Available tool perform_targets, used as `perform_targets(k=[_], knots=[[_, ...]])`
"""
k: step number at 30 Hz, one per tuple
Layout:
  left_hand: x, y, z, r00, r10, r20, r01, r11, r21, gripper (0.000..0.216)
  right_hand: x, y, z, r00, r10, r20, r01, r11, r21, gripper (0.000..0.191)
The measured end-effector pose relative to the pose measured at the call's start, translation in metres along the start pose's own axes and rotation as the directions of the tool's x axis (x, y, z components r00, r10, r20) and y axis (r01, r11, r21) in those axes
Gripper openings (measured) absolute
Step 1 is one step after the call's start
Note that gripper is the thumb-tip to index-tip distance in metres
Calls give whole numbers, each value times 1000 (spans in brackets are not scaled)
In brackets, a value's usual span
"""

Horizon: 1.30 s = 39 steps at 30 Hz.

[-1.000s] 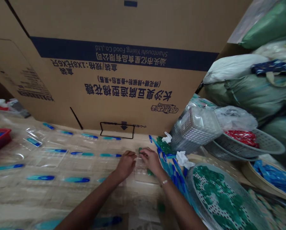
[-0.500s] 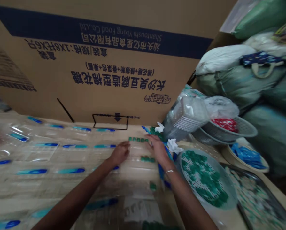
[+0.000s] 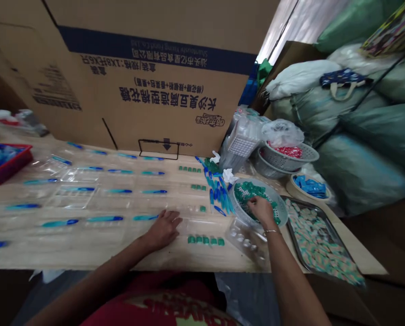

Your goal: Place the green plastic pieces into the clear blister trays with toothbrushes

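Observation:
My right hand (image 3: 260,210) reaches into a round white perforated basket (image 3: 279,199) of small green pieces (image 3: 253,189). Its fingers are closed downward among them; what they pinch is hidden. Palm down, my left hand (image 3: 164,228) lies with fingers stretched out at the edge of a clear plastic tray (image 3: 202,224). In front of me, a row of green blocks (image 3: 205,240) sits in clear plastic. Shorter green rows lie farther up, in line. Many blue-and-turquoise pen-like sticks (image 3: 105,218) lie one by one in clear trays to the left.
A big cardboard box (image 3: 168,117) stands at the back. Loose blue sticks (image 3: 220,194) are heaped left of the basket. Farther right are a metal tray (image 3: 293,240) of pastel pieces, a bowl of blue packets (image 3: 310,185) and stacked grey baskets (image 3: 309,153). A red bin (image 3: 26,163) stands at far left.
My right hand has left the far green row and moved right and nearer, into the basket. My left hand has come nearer along the trays. The view has shifted, showing the table's front edge.

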State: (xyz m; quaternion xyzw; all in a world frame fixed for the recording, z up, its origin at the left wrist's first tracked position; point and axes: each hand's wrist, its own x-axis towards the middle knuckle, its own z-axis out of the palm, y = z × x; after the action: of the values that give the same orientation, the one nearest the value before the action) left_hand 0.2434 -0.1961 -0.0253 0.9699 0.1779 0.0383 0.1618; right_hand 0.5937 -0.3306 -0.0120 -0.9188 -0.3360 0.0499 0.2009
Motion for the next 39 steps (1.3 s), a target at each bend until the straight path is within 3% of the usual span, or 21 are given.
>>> perform_targets(k=[4, 6, 8, 9, 11, 15, 21, 28, 32, 34, 35, 37, 39], knots=[[1, 7, -6, 977, -70, -201, -1, 943, -332, 33, -40, -55, 6, 989, -146, -34, 150, 960, 236, 11], [7, 15, -3, 952, -188, -242, 3, 794, -608, 31, -74, -93, 23, 959, -282, 1, 261, 889, 375, 6], [15, 19, 2, 924, -314, -217, -1, 566, -825, 27, -106, -128, 44, 923, -384, 17, 326, 807, 492, 7], [18, 20, 5, 913, -358, -197, -7, 470, -883, 23, -118, -142, 53, 910, -414, 14, 340, 766, 545, 7], [20, 15, 9, 902, -398, -169, -11, 370, -929, 15, -133, -158, 67, 895, -445, 19, 330, 691, 643, 4], [12, -2, 7, 901, -411, -140, 6, 336, -942, 15, -136, -161, 80, 872, -479, 100, 223, 570, 790, 12], [13, -5, -1, 910, -387, -151, -10, 344, -939, 15, -123, -152, 85, 822, -421, 384, -231, 370, 900, 23], [31, -12, 5, 929, -352, -111, -31, 228, -973, 31, -107, -146, 80, 798, -489, 353, -176, 371, 912, 28], [33, -15, 10, 936, -325, -136, -31, 311, -950, 20, -104, -141, 86, 770, -534, 349, -105, 433, 895, 19], [37, -18, 9, 947, -280, -156, -8, 466, -885, 11, -95, -138, 89, 768, -566, 298, 25, 493, 870, 14], [42, -21, 7, 951, -261, -164, 22, 588, -809, 10, -87, -137, 90, 773, -582, 254, 127, 534, 836, 10], [56, -30, 2, 959, -227, -169, 92, 814, -574, 19, -61, -138, 91, 787, -599, 151, 322, 607, 727, 4], [76, -41, -4, 969, -192, -159, 124, 926, -357, 27, -27, -143, 93, 797, -600, 73, 433, 651, 623, 8]])
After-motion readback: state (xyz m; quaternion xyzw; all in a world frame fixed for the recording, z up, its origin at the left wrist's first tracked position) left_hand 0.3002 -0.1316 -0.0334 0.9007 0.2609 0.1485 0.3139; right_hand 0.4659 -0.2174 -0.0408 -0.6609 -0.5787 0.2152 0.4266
